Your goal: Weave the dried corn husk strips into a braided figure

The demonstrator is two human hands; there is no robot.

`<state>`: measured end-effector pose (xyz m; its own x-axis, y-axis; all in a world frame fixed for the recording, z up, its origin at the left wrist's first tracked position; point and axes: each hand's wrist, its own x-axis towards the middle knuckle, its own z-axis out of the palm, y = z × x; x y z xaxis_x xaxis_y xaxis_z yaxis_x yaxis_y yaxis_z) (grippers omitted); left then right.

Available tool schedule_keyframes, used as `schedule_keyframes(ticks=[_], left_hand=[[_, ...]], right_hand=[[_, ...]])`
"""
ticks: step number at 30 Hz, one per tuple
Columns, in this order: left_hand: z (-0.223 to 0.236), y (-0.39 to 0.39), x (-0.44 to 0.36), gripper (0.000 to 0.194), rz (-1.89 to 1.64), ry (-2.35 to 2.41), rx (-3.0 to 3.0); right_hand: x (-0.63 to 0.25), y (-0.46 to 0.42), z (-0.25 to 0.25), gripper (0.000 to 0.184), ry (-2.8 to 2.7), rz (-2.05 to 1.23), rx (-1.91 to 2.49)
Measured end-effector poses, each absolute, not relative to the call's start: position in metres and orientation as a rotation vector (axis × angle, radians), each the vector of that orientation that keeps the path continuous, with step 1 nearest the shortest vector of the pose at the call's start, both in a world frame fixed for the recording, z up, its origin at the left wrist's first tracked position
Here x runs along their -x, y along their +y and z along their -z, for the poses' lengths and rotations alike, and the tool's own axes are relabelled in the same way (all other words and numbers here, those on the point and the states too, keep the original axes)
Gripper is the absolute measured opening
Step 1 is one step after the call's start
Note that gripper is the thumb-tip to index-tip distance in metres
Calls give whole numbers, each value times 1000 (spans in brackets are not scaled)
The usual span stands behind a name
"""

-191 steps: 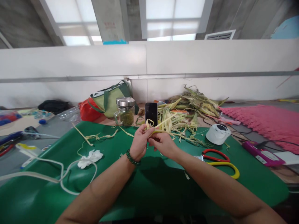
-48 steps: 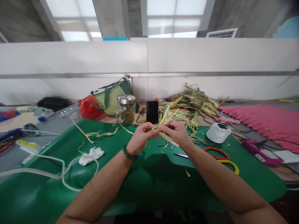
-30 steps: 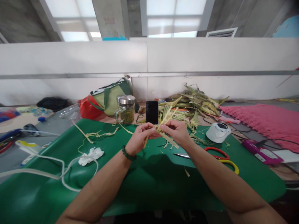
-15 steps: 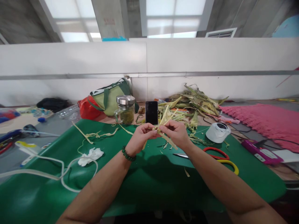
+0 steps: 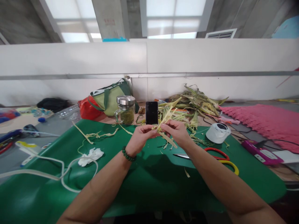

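Observation:
Pale yellow strips of corn husk [image 5: 167,117] are pinched between my two hands, above the green mat. My left hand [image 5: 141,137] has thumb and fingers closed on the left end of the folded husk. Close beside it, my right hand [image 5: 177,133] pinches the same husk; some strips point up and away, and one hangs down to the right. The fingers hide the middle of the piece. Under my right forearm lie scissors [image 5: 223,158] with a red and a yellow handle loop, their blades pointing left.
A phone [image 5: 151,112] stands upright behind my hands, with a glass mug [image 5: 126,113] to its left. Husks [image 5: 198,101] are heaped at the back right. A white device [image 5: 218,133], crumpled tissue [image 5: 90,157] and white cable [image 5: 63,174] lie on the green mat [image 5: 149,186].
Since the earliest frame, my hands have moved apart slightly, and the loop in the husk no longer shows. The scissors have shifted left, blades now visible. Over the last second, the husk strips turn slightly.

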<state>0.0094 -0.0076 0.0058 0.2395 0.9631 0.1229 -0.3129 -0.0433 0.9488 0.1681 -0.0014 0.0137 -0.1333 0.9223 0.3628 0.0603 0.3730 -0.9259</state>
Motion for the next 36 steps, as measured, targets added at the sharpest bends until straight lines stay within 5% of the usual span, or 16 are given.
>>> schedule_keyframes(ticks=[16,36], left_hand=[[-10,-11,-9,28,-1143,749,-1124],[-11,-11,-11,23,-1161,812,-1080]], right_hand=[[-166,-4,-18,27,-1588,-698,909],[-168,1,-8,32,-1531,-886,874]])
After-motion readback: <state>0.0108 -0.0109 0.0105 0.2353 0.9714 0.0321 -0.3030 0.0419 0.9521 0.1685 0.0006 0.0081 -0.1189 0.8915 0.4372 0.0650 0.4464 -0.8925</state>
